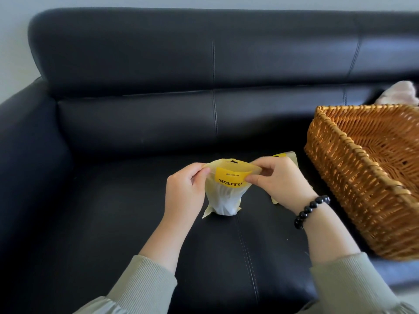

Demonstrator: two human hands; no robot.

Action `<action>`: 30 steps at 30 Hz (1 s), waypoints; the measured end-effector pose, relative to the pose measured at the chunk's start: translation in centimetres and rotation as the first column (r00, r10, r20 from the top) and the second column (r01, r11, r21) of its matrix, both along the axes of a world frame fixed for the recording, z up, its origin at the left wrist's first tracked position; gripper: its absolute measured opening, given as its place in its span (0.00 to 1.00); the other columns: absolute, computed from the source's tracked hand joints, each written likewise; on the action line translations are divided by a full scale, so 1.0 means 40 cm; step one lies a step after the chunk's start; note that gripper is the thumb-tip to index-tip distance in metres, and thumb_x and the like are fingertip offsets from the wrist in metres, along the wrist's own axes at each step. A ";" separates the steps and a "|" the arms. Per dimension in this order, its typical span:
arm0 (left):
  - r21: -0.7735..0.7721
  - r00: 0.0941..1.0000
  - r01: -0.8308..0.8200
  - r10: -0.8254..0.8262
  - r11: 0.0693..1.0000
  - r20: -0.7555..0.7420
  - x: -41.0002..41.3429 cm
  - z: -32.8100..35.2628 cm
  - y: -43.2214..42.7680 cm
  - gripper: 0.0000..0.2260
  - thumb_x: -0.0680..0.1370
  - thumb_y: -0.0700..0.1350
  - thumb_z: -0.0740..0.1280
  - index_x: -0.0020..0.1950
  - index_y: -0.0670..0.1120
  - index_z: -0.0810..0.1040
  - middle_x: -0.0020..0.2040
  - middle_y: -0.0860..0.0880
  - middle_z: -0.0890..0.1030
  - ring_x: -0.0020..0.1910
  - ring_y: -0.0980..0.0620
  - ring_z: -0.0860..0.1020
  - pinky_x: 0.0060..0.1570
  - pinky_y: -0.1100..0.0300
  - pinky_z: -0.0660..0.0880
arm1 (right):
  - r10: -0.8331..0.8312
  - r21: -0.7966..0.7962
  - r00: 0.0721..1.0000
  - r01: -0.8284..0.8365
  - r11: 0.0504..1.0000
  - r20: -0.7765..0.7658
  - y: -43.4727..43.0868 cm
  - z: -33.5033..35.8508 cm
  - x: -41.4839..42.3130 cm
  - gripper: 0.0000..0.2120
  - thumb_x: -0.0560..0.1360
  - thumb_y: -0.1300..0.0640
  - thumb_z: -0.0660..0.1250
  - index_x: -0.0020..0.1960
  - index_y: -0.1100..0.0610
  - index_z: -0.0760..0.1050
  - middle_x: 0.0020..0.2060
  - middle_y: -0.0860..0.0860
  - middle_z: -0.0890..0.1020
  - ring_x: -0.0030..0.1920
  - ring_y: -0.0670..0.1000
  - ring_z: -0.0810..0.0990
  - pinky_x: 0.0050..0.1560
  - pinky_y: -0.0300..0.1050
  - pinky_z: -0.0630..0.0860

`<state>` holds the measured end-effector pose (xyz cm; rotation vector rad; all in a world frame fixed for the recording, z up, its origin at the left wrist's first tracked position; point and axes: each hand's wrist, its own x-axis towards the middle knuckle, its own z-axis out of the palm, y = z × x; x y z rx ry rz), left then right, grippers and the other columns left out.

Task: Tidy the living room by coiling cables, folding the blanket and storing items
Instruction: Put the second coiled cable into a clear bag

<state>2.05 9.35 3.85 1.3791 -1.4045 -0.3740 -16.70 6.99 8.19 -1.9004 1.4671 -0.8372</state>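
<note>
Soft, even daylight, fairly bright. A pale bluish sheen lies on the sofa (283, 48) back toward 1 o'clock. Shadows are faint. Wide-angle distortion bows the sofa at 9 and 12 o'clock. The basket (340, 177) at 3 o'clock looks slightly soft.

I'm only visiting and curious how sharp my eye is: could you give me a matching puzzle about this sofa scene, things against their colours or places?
Things: 1 pouch; 2 basket; 3 bracelet; 4 sofa.
Matches: A black beads, right wrist; B pinched by left hand and right hand; C woven brown, on the seat; D black, beneath everything.
Pairs: 1-B; 2-C; 3-A; 4-D.
</note>
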 end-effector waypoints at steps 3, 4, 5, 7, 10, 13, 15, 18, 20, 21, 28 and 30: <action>0.055 0.996 0.060 -0.056 0.997 -0.062 -0.001 0.008 0.002 0.05 0.76 0.40 0.69 0.43 0.48 0.84 0.37 0.56 0.82 0.40 0.60 0.79 0.37 0.69 0.73 | -0.051 -0.008 0.997 0.051 0.999 -0.049 0.001 -0.001 0.004 0.07 0.72 0.57 0.72 0.37 0.58 0.80 0.42 0.60 0.82 0.41 0.55 0.79 0.35 0.40 0.71; 0.062 0.996 0.060 -0.056 0.996 -0.065 -0.002 0.010 0.002 0.05 0.75 0.39 0.70 0.42 0.49 0.83 0.37 0.56 0.82 0.41 0.60 0.79 0.38 0.70 0.74 | -0.077 -0.001 0.996 0.077 0.997 -0.042 0.004 0.003 0.006 0.07 0.72 0.57 0.72 0.38 0.59 0.81 0.46 0.62 0.82 0.48 0.59 0.79 0.41 0.42 0.72; 0.063 0.997 0.051 -0.047 0.997 -0.054 -0.002 0.010 0.002 0.06 0.75 0.39 0.70 0.41 0.49 0.83 0.37 0.57 0.82 0.41 0.61 0.79 0.39 0.70 0.73 | -0.098 0.000 0.994 0.099 0.995 -0.040 0.005 0.005 0.009 0.07 0.72 0.57 0.72 0.39 0.60 0.81 0.48 0.62 0.82 0.51 0.60 0.78 0.45 0.44 0.72; 0.054 1.000 0.022 -0.022 0.998 0.002 0.001 0.010 -0.002 0.05 0.75 0.39 0.71 0.41 0.47 0.84 0.36 0.59 0.81 0.43 0.61 0.79 0.39 0.71 0.73 | -0.122 -0.003 0.992 0.122 0.993 -0.041 0.006 0.007 0.013 0.05 0.72 0.57 0.72 0.39 0.58 0.81 0.48 0.60 0.82 0.52 0.58 0.79 0.48 0.47 0.74; -0.028 0.994 -0.013 0.016 1.000 0.110 0.011 0.006 -0.005 0.04 0.75 0.40 0.71 0.42 0.44 0.85 0.35 0.58 0.81 0.44 0.59 0.78 0.40 0.68 0.74 | -0.130 -0.031 0.990 0.128 0.991 -0.053 0.005 0.002 0.018 0.05 0.72 0.57 0.71 0.37 0.53 0.79 0.41 0.56 0.82 0.44 0.57 0.80 0.44 0.49 0.76; -0.165 0.961 -0.016 0.060 0.986 0.268 0.022 0.006 -0.006 0.05 0.74 0.42 0.70 0.40 0.43 0.84 0.35 0.53 0.82 0.37 0.57 0.78 0.37 0.67 0.73 | -0.140 -0.123 0.988 0.130 0.984 -0.069 0.004 -0.004 0.025 0.06 0.73 0.58 0.70 0.38 0.57 0.79 0.34 0.50 0.78 0.37 0.52 0.76 0.39 0.43 0.73; -0.219 0.932 -0.012 0.091 0.976 0.351 0.027 0.007 -0.008 0.07 0.74 0.42 0.69 0.37 0.43 0.82 0.33 0.52 0.81 0.32 0.57 0.76 0.33 0.65 0.72 | -0.138 -0.193 0.986 0.118 0.974 -0.096 0.007 -0.004 0.029 0.07 0.74 0.59 0.69 0.38 0.60 0.78 0.33 0.49 0.76 0.35 0.48 0.73 0.37 0.39 0.70; -0.235 0.913 -0.012 0.106 0.972 0.393 0.026 0.009 -0.009 0.07 0.73 0.40 0.67 0.34 0.42 0.79 0.30 0.52 0.78 0.29 0.53 0.74 0.30 0.60 0.69 | -0.103 -0.254 0.980 0.057 0.965 -0.171 0.011 -0.010 0.034 0.09 0.75 0.61 0.68 0.37 0.61 0.75 0.34 0.52 0.76 0.37 0.51 0.74 0.37 0.42 0.71; -0.207 0.918 -0.006 0.087 0.978 0.386 0.025 0.005 -0.008 0.07 0.73 0.40 0.67 0.34 0.42 0.77 0.29 0.52 0.76 0.29 0.54 0.72 0.29 0.61 0.68 | -0.076 -0.240 0.974 0.023 0.971 -0.215 0.010 -0.012 0.034 0.10 0.76 0.61 0.67 0.36 0.60 0.73 0.34 0.54 0.76 0.37 0.53 0.75 0.39 0.45 0.72; -0.177 0.929 0.009 0.058 0.984 0.366 0.025 0.002 -0.008 0.07 0.73 0.41 0.66 0.34 0.43 0.77 0.30 0.53 0.76 0.31 0.53 0.72 0.29 0.63 0.68 | -0.063 -0.223 0.974 0.013 0.975 -0.218 0.008 -0.013 0.031 0.09 0.76 0.61 0.67 0.37 0.61 0.74 0.34 0.53 0.76 0.37 0.52 0.74 0.39 0.45 0.72; 0.087 0.985 0.129 -0.138 0.988 0.102 0.021 0.001 -0.003 0.05 0.75 0.41 0.70 0.40 0.46 0.79 0.35 0.56 0.78 0.41 0.58 0.76 0.36 0.72 0.69 | 0.026 -0.016 0.999 -0.027 1.000 -0.028 0.002 -0.026 0.024 0.04 0.71 0.57 0.73 0.40 0.49 0.79 0.36 0.43 0.80 0.39 0.40 0.78 0.41 0.31 0.73; 0.121 0.982 0.170 -0.178 0.978 0.056 0.010 0.007 -0.001 0.06 0.74 0.41 0.72 0.39 0.49 0.79 0.36 0.56 0.78 0.41 0.59 0.76 0.37 0.72 0.70 | 0.031 -0.011 1.000 -0.031 0.999 -0.003 0.002 -0.027 0.030 0.06 0.70 0.58 0.74 0.38 0.49 0.79 0.35 0.43 0.80 0.38 0.37 0.77 0.39 0.29 0.72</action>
